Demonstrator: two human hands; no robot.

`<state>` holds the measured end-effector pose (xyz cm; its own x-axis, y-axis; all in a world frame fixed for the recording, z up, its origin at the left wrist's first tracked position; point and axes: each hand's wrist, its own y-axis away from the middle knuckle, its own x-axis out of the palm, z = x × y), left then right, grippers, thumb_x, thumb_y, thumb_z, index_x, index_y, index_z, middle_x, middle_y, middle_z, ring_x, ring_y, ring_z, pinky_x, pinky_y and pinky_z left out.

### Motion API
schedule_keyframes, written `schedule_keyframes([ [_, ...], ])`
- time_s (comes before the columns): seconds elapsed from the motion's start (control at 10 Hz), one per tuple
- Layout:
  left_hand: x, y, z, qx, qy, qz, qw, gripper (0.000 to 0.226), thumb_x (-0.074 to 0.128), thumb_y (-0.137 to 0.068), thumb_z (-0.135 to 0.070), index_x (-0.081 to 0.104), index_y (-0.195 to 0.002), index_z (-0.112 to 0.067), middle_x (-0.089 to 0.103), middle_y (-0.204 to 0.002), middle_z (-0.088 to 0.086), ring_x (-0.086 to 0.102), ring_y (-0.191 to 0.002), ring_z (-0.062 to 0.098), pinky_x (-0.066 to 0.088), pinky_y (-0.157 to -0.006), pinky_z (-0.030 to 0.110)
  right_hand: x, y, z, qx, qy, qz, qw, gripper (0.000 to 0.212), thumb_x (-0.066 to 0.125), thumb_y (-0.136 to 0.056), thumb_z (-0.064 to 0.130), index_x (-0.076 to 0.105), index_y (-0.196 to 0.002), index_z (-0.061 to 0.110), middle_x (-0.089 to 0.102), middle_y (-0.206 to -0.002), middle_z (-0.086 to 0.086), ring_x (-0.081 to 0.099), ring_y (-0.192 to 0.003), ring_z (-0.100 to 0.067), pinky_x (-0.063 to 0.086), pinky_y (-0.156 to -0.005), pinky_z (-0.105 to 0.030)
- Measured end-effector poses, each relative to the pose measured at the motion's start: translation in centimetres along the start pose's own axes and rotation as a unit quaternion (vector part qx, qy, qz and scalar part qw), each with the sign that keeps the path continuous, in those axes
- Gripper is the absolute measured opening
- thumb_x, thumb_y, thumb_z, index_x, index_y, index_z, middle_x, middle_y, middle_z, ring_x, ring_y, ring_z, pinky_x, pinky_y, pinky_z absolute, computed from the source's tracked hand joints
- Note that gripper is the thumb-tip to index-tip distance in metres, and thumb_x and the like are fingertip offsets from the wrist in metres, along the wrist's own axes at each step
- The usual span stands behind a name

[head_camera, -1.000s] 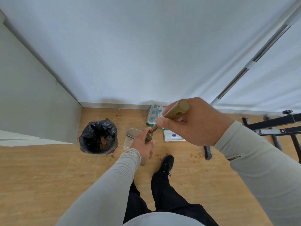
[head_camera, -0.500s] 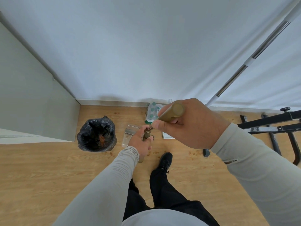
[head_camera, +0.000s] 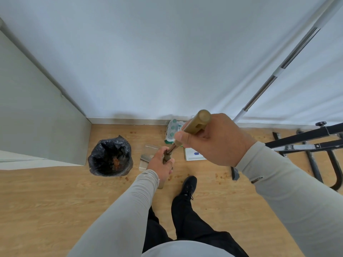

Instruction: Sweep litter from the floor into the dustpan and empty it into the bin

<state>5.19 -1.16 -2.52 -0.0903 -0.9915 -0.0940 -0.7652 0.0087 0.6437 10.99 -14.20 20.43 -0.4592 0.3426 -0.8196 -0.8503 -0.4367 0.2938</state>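
My right hand [head_camera: 213, 140] grips the top end of an olive-brown broom handle [head_camera: 197, 120]. The shaft runs down and left to my left hand [head_camera: 161, 161], which grips an olive-brown handle lower down. A bit of olive-brown shows under my left wrist; the broom head is hidden. The grey see-through dustpan [head_camera: 147, 157] lies just left of my left hand, right of the bin [head_camera: 110, 157]. The bin is lined with a black bag and holds orange-brown litter. Brown crumbs [head_camera: 217, 176] are scattered on the wooden floor near my shoe [head_camera: 189, 184].
A pack of water bottles [head_camera: 171, 132] stands against the white wall. A white sheet with a blue mark [head_camera: 194, 154] lies beside it. A mop pole [head_camera: 278, 71] leans at the right, above a black metal frame [head_camera: 315, 143]. A grey cabinet [head_camera: 37, 117] stands at the left.
Both hands keep their grips in nearly the same places. The view has rocked slightly; nothing else has visibly moved.
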Motion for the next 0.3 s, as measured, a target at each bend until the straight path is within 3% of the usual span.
schedule_keyframes([
  [0.1,-0.1,0.1,0.1,0.003,-0.009,0.007,1.0,0.039,0.06,-0.098,-0.017,0.045,-0.116,-0.048,0.055,-0.101,-0.012,0.065,-0.087,0.015,0.063,-0.08,0.04,0.0,0.3,0.1,0.02,-0.019,0.003,1.0,0.053,0.049,-0.089,0.066,0.074,-0.089,0.019,0.075,-0.081,0.002,0.068,-0.077,-0.009,0.055,-0.079,-0.031],
  [0.2,-0.4,0.4,-0.7,-0.006,-0.044,0.007,0.999,0.041,0.058,-0.1,-0.021,0.044,-0.13,-0.043,0.054,-0.104,-0.014,0.067,-0.091,0.018,0.062,-0.075,0.031,0.1,0.4,0.4,0.054,-0.059,0.008,0.997,0.043,0.058,-0.086,0.065,0.074,-0.098,0.027,0.074,-0.093,0.009,0.068,-0.085,-0.004,0.055,-0.084,-0.028],
  [0.3,-0.8,0.7,-1.0,0.0,-0.122,-0.003,0.993,0.05,0.058,-0.099,-0.025,0.039,-0.144,-0.036,0.055,-0.115,-0.009,0.06,-0.1,0.018,0.051,-0.092,0.029,0.4,1.1,0.1,0.084,-0.095,0.046,0.991,0.045,0.066,-0.08,0.067,0.067,-0.114,0.037,0.065,-0.115,0.017,0.066,-0.099,-0.001,0.053,-0.095,-0.03],
])
